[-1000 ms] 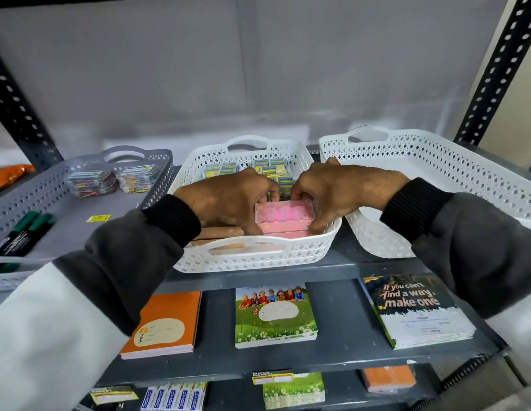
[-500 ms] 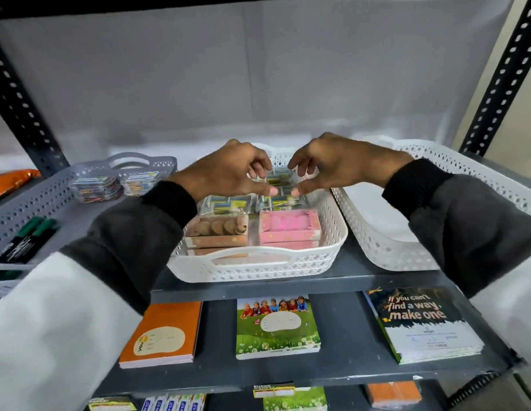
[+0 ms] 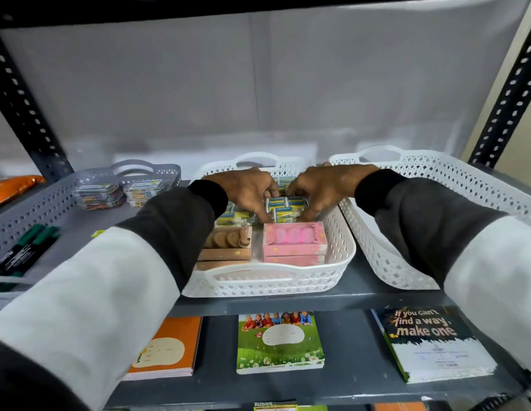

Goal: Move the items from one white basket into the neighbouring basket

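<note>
1. head view, hands: both arms reach forward into the middle white basket (image 3: 267, 284). the left hand (image 3: 246, 189) is palm down, fingers curled downward onto a cluster of small blue-and-yellow boxes (image 3: 285, 204) at the back half of that basket. the right hand (image 3: 325, 188) mirrors it from the other side, fingers bent and pressing in on the same cluster. the two hands pinch the boxes between them; whether the boxes are lifted clear of the basket floor i cannot tell.

2. head view, the rest of the basket: in front of the hands lies a pink box (image 3: 293, 240), stacked on another pink one, and beside it on the left a tan box with round wooden pieces (image 3: 228, 243). none of these is touched.

3. head view, neighbours: the right white basket (image 3: 454, 185) sits just beside the middle one, its visible inside bare. a grey basket (image 3: 50, 203) on the left holds clear packs of coloured clips (image 3: 99, 194), and green markers (image 3: 26, 247) lie near it. notebooks rest on the lower shelf (image 3: 347, 345).

4. against the earlier pictures: a second ago both hands were at the front, clamped around the pink box. half a second ago they were raised over the small boxes with fingers loose. now they are lower and closed in on that cluster, and the pink box lies where it was.
</note>
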